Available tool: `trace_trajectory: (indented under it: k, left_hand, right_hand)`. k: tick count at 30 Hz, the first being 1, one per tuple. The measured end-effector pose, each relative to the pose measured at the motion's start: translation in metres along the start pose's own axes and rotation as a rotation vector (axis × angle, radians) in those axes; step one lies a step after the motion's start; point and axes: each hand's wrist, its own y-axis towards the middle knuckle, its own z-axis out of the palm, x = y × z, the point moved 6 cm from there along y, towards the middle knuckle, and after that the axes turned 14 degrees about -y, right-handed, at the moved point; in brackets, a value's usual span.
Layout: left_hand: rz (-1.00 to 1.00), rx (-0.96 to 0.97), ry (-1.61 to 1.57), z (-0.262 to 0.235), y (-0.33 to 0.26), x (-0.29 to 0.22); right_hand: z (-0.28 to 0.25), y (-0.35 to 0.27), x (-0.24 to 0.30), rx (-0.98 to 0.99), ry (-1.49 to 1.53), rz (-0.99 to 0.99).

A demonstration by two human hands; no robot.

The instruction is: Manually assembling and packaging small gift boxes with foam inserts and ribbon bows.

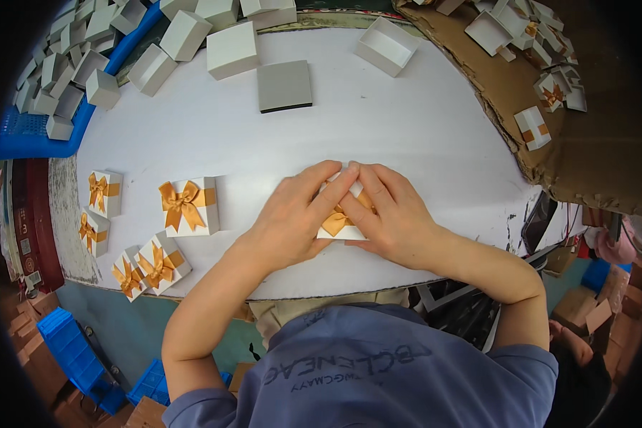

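Between my hands, on the white tabletop, is a small white gift box (pixel 350 233) with a gold satin bow (pixel 335 220). My left hand (pixel 290 215) closes on its left side, and my right hand (pixel 398 220) grips the right side. Their index fingertips meet over the far edge of the box, and the fingers cover much of its lid. To the left stands a larger white gift box (pixel 190 205) with a gold bow. Beyond it sit smaller bowed boxes, including one (pixel 104 192) at the table's left edge and another (pixel 162 264) near the front edge.
Across the table lie a grey lid (pixel 284 84), an open white box bottom (pixel 387 46) and several plain white boxes (pixel 233 51). A blue crate (pixel 43 146) heaped with white boxes stands far left. Far right, a cardboard carton (pixel 503 100) holds ribboned boxes.
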Motion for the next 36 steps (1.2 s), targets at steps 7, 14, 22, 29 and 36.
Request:
trace_trajectory:
  k: [7, 14, 22, 29, 36]
  left_hand:
    - [-0.006, -0.032, 0.414, -0.013, -0.009, -0.011]
    - [-0.437, 0.001, 0.773, -0.104, -0.031, -0.021]
    - [-0.234, -0.221, 0.861, -0.152, 0.093, 0.071]
    - [-0.115, -0.259, -0.038, -0.073, 0.05, 0.031]
    - [0.106, -0.139, -0.001, 0.009, 0.014, 0.007]
  right_hand:
    - [0.001, 0.013, -0.006, 0.011, 0.121, -0.013]
    - [0.033, 0.093, -0.054, -0.08, 0.057, -0.024]
    - [0.029, 0.051, 0.008, -0.087, 0.006, -0.227]
    - [-0.042, 0.008, -0.063, -0.478, 0.106, 0.132]
    - [-0.016, -0.01, -0.013, -0.05, 0.093, -0.175]
